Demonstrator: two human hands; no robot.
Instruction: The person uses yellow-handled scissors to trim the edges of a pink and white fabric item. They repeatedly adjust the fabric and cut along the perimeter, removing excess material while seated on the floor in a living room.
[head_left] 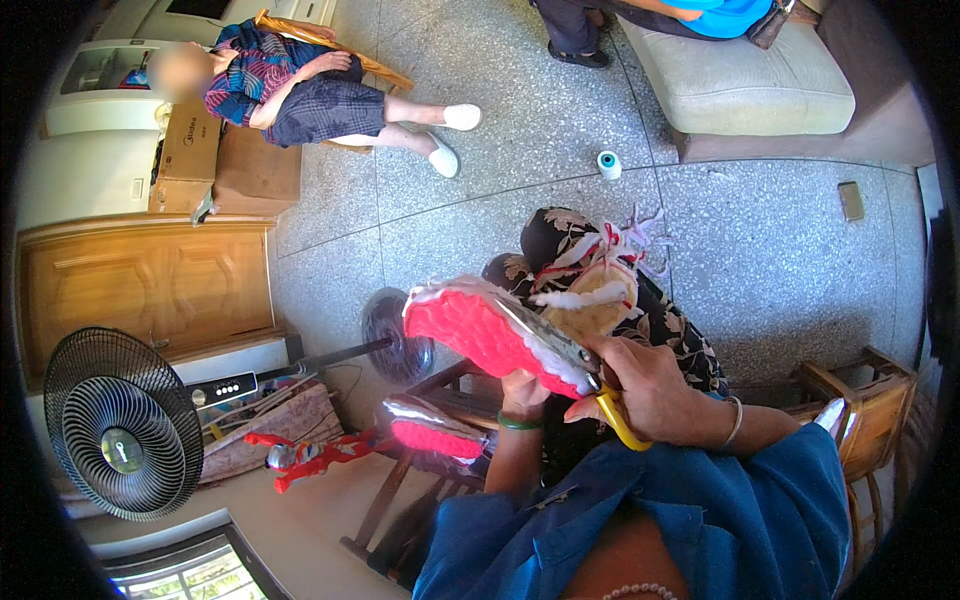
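My left hand [522, 388] holds a pink shoe sole [480, 330] with a white fuzzy rim, tilted up in front of me. My right hand [650, 385] grips yellow-handled scissors [575, 370], whose blades lie along the sole's white edge. A second pink sole [432, 428] rests on a wooden stool [410, 470] below. On my lap, over flowered dark trousers [670, 320], lies a tan knitted piece [597, 295] with red and white yarn.
A standing fan [122, 425] is at lower left, a second fan [395, 335] lies on the floor. A person sits on a wooden chair [330, 50] at upper left. A thread spool [608, 165], a sofa [740, 80] and a wooden stool [865, 395] are nearby.
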